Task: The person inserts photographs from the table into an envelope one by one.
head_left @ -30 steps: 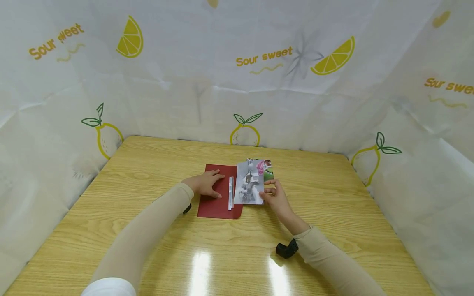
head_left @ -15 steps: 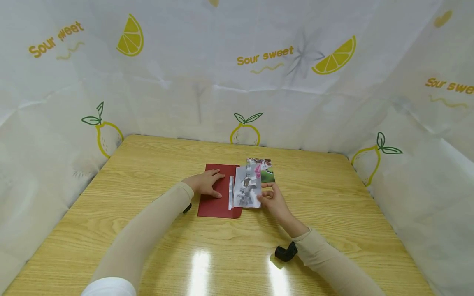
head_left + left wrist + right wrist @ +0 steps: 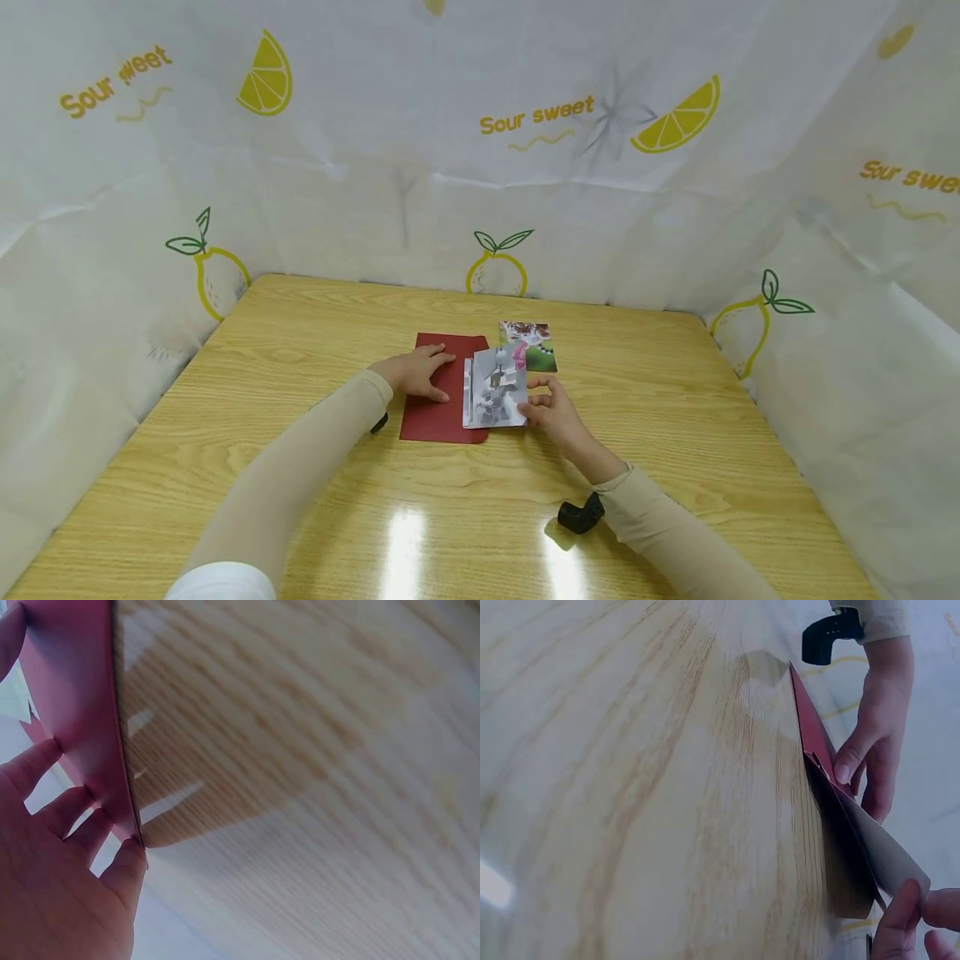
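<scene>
A red envelope lies flat on the table, with pale card edges sticking out along its right side. My left hand rests on it with fingers spread; in the left wrist view the fingertips press on the red paper. My right hand pinches the lower right edge of a grey picture postcard between thumb and fingers. That postcard's left edge overlaps the envelope's opening, and in the right wrist view the postcard slants up from the table. Behind it lies a tiger postcard.
The wooden table runs to a white cloth backdrop printed with lemons. A black wrist device sits under the right forearm, and another black device shows by the left wrist.
My right hand has brought the grey postcard down and left toward the envelope's opening, uncovering more of the tiger postcard. My left hand has stayed in place.
</scene>
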`<state>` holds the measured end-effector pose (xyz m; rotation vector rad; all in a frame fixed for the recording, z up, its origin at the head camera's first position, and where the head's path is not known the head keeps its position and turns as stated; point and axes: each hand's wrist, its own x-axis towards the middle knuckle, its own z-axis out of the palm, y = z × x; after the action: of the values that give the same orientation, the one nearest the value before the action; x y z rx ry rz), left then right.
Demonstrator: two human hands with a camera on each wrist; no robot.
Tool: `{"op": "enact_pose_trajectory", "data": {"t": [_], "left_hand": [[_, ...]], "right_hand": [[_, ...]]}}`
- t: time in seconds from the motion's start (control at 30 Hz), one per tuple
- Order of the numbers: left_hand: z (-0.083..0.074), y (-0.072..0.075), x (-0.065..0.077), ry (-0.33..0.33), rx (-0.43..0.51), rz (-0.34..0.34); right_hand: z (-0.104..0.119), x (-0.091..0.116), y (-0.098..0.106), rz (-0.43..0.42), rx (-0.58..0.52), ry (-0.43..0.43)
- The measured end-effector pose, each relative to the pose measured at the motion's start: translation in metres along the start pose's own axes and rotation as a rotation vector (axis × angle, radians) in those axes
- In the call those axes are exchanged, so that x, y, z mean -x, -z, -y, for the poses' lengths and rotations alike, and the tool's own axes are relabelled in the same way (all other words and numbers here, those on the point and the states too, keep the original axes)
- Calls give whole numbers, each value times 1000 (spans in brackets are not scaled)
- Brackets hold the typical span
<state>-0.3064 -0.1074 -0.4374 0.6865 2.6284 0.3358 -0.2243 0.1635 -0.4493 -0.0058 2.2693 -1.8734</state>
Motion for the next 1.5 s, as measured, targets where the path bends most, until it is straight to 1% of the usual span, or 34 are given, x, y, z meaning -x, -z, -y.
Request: {"op": "enact_pose_trajectory", "data": {"t": [0.1, 0.2, 0.33, 0.43, 0.5, 0.63, 0.83, 1.0, 1.23, 1.5], "left_hand": [[0, 0, 0, 0, -3, 0], [1, -1, -1, 2, -6, -1], [0, -1, -1, 7, -12, 1], [-1, 0, 0, 8, -15, 4], [-2, 1, 1, 5, -13, 5], [-4, 2, 4, 0, -4, 1], [-6, 4, 6, 1, 0, 1], [-6, 4, 6, -2, -3, 4], [-6, 3, 6, 2, 1, 4], [-6, 3, 5, -3, -11, 2]], "right_hand": [[2, 0, 0, 7, 0, -12], [1, -2, 1, 0, 3, 2], [2, -5, 3, -26, 67, 26], [4, -7, 5, -46, 108, 22], [3, -8, 5, -48, 114, 17], [4, -9, 6, -52, 101, 0], [9, -8, 6, -32, 74, -11], [12, -6, 6, -28, 88, -21], [15, -3, 4, -18, 114, -12], [15, -5, 0, -10, 89, -6]]}}
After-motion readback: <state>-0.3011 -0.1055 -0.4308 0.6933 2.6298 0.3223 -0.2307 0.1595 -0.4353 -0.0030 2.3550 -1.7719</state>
